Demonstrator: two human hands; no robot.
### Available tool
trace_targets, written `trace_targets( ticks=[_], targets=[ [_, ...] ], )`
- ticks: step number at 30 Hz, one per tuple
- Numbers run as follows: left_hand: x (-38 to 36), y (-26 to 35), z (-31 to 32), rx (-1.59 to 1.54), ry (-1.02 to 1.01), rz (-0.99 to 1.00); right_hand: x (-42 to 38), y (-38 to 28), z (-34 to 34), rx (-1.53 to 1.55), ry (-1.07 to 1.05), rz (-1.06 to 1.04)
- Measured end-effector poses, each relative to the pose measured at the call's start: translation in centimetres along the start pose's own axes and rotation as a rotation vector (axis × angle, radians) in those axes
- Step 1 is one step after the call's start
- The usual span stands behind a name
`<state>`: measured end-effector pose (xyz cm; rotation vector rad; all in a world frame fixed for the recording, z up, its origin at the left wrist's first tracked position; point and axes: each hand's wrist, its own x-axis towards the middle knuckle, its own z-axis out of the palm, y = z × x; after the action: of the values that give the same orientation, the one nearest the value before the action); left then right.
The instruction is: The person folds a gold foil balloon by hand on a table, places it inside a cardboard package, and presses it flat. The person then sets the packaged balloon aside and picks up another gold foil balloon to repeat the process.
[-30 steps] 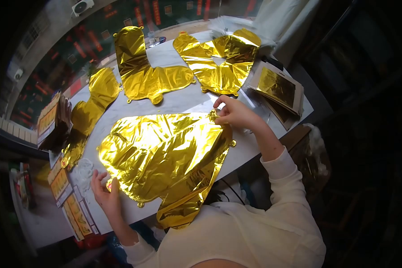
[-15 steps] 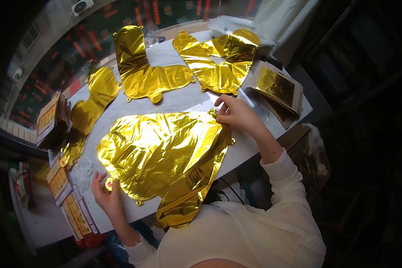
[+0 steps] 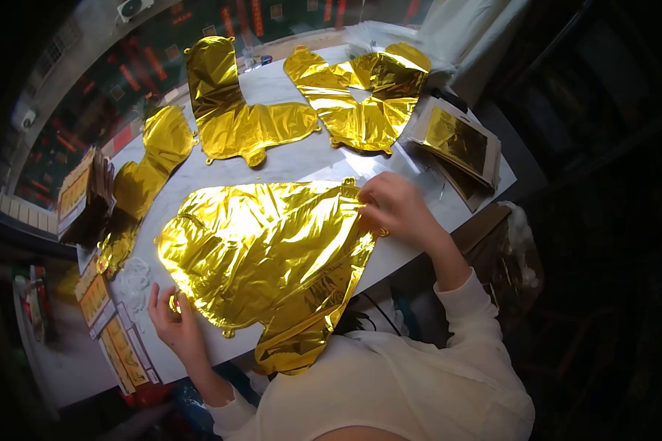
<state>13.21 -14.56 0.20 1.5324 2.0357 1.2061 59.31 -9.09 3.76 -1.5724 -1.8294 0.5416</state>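
The large gold foil piece (image 3: 265,253) lies on the bench (image 3: 217,173) directly before the person, creased and shining; its near end reaches past the bench edge to the white top (image 3: 390,375). The left hand (image 3: 175,323) is at the left edge of this large piece, with thumb and fingers bent around a small tab there. I cannot tell if this grip really pinches the tab. The right hand (image 3: 401,209) is at the upper right edge of the same piece, with its fingers bent; it is blurred, so I cannot tell whether this grip is pressed on the foil.

Beyond the large piece lie an L-shaped foil (image 3: 232,136) and, farther right, a foil with a hole (image 3: 364,128). To its left are a narrow foil (image 3: 168,140), white string (image 3: 134,283) and printed cards (image 3: 125,349). To its upper right lie flat packets (image 3: 456,140), partly overlapping each other.
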Motion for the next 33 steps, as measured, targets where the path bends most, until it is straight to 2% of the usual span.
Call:
trace_targets(
  ticks=[2,6,9,14,33],
  targets=[
    [0.3,-1.8,0.3,-0.118,0.071,0.04,-1.1,-0.5,0.1,-0.101,-0.032,-0.326],
    [0.7,-4.1,0.3,-0.312,0.089,-0.039,-2.4,0.1,1.2,-0.125,-0.093,-0.385],
    [1.0,-4.0,0.0,-0.404,0.088,-0.044,-2.6,0.5,1.6,-0.086,-0.069,-0.379],
    [1.5,-4.3,-0.5,-0.577,0.01,-0.194,-2.6,0.9,1.7,-0.075,-0.079,-0.392],
    [2.3,-4.0,-0.4,-0.657,0.026,-0.204,-3.0,0.1,1.7,0.057,-0.096,-0.298]
  ],
)
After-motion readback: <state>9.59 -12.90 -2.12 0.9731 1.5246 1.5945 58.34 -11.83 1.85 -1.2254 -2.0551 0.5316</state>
